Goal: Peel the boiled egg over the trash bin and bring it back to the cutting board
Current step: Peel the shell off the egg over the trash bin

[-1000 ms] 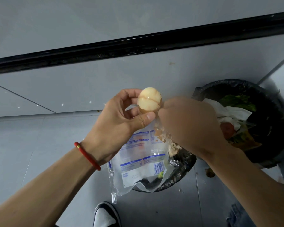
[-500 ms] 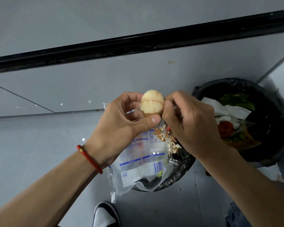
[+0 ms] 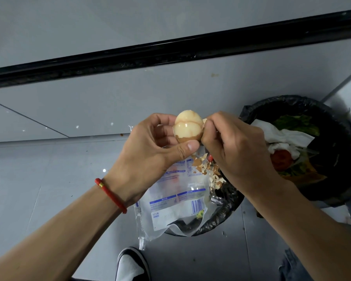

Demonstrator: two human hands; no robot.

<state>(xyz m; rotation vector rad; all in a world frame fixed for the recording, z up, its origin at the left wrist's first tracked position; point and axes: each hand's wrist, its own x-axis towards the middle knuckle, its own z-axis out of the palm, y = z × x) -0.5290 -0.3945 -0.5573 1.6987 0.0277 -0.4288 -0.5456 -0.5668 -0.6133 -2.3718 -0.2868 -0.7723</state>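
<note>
A pale boiled egg (image 3: 188,125) with brown marbled lines is mostly bare; a band of brown shell clings to its lower end. My left hand (image 3: 150,151) grips it from the left, thumb under it and fingers behind. My right hand (image 3: 235,147) pinches a bit of shell at the egg's right side. Both hands hover above a small bin with a black liner (image 3: 227,201), where broken shell pieces (image 3: 209,171) lie on a clear plastic bag (image 3: 176,203). The cutting board is out of view.
A second, larger black-lined bin (image 3: 340,151) at the right holds tissue, greens and a red scrap. Grey floor tiles run to a wall with a black strip (image 3: 170,51). My shoe (image 3: 130,264) shows at the bottom.
My right hand has turned and come back to the egg's right side, its fingertips now pinching shell there. The egg has stayed in my left hand.
</note>
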